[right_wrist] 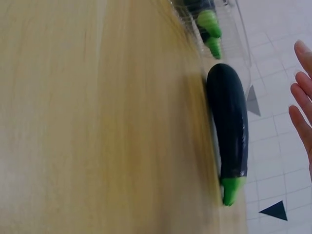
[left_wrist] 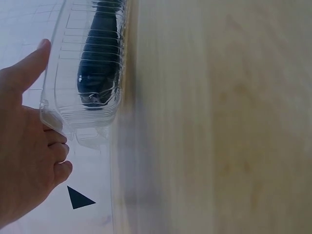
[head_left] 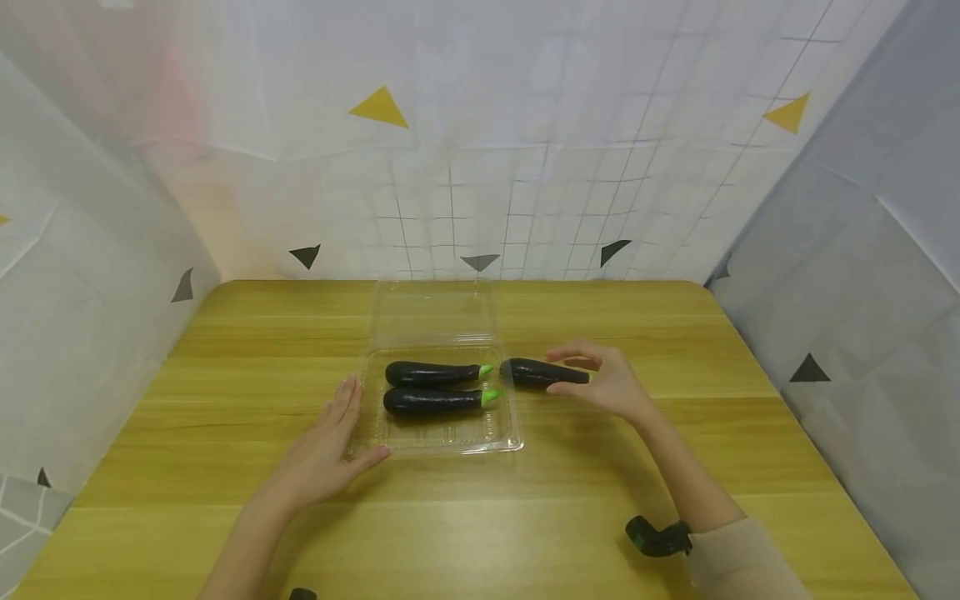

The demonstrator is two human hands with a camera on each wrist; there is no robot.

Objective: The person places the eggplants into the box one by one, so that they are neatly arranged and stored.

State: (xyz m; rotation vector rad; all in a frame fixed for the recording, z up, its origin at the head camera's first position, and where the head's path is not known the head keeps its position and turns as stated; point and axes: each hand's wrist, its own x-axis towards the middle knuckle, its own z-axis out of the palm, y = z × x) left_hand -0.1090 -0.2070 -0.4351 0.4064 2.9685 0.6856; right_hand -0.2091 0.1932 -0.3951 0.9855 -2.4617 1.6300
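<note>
A clear plastic clamshell box (head_left: 450, 446) stands on the table with its lid (head_left: 435, 312) folded back. Inside lie two dark eggplants, a rear one (head_left: 431, 373) and a front one (head_left: 432, 401), green stems to the right. My left hand (head_left: 322, 454) touches the box's front left corner, fingers along its left side and thumb at its front edge. A third eggplant (right_wrist: 229, 122) is just right of the box, its blunt end by the rim. My right hand (head_left: 603, 383) spans this eggplant from above; the right wrist view shows the fingers (right_wrist: 303, 92) apart from it.
The wooden table (head_left: 480, 517) runs back to a white wall sheet (head_left: 480, 183) with grid lines and triangles. Grey-white sheets (head_left: 885, 350) flank both sides. A black device (head_left: 656, 537) is at my right wrist.
</note>
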